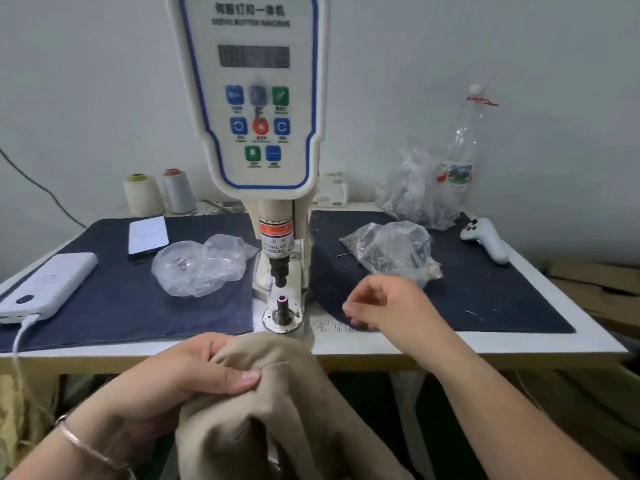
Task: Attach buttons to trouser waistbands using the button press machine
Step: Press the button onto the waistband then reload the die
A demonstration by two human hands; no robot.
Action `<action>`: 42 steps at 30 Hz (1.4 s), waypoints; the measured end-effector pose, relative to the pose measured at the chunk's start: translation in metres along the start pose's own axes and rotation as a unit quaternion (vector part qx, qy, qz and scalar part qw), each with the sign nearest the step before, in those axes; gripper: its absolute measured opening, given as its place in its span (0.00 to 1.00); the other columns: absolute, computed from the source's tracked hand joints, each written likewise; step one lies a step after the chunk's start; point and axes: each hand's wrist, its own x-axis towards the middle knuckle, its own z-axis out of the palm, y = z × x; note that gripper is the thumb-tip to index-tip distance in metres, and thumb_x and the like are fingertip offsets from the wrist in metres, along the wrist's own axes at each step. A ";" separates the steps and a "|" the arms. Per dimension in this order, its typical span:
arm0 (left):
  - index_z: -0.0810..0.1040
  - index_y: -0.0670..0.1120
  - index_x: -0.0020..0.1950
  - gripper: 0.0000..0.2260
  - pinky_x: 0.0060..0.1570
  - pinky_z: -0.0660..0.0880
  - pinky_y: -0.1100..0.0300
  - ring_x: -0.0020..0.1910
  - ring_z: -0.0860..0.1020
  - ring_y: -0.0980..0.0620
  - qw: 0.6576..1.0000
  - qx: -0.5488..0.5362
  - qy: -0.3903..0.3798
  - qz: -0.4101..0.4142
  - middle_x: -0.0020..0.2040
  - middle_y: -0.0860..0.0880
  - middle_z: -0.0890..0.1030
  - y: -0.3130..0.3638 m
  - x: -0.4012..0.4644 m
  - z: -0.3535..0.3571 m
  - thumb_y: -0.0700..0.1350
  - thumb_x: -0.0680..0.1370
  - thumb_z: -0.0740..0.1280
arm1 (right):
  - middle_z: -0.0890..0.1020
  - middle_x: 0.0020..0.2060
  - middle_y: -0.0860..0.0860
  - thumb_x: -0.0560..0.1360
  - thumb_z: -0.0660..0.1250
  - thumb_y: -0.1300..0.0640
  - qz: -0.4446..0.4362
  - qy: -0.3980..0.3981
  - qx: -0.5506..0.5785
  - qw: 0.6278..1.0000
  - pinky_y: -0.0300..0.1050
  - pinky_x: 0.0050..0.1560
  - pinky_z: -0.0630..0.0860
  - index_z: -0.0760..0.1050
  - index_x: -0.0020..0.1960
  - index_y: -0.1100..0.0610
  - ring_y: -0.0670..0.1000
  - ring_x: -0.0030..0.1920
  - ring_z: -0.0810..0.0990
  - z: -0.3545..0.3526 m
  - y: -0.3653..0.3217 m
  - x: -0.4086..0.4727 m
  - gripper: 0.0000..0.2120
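The white button press machine (256,98) stands at the table's middle, its lower die post (282,306) glowing red at the tip under the punch (280,271). Beige trousers (277,403) bunch at the table's front edge, just below the die. My left hand (180,379) grips the fabric, thumb pressed on a fold. My right hand (384,303) hovers right of the die over the dark mat, fingers pinched together and blurred; I cannot tell whether a button is between them.
Clear plastic bags of small metal parts lie on the mat at the left (201,265) and the right (391,247). A power bank (45,285), a phone (147,233), thread cones (142,194), a bottle (464,140) and a white handheld controller (488,237) sit around them.
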 end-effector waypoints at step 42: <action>0.83 0.48 0.29 0.17 0.28 0.76 0.66 0.28 0.80 0.54 0.904 0.056 0.394 0.153 0.30 0.47 0.82 -0.003 0.036 -0.124 0.38 0.77 0.67 | 0.81 0.47 0.54 0.76 0.63 0.61 0.018 0.121 -0.427 0.896 0.45 0.48 0.61 0.72 0.39 0.49 0.58 0.47 0.74 -0.043 0.052 0.125 0.10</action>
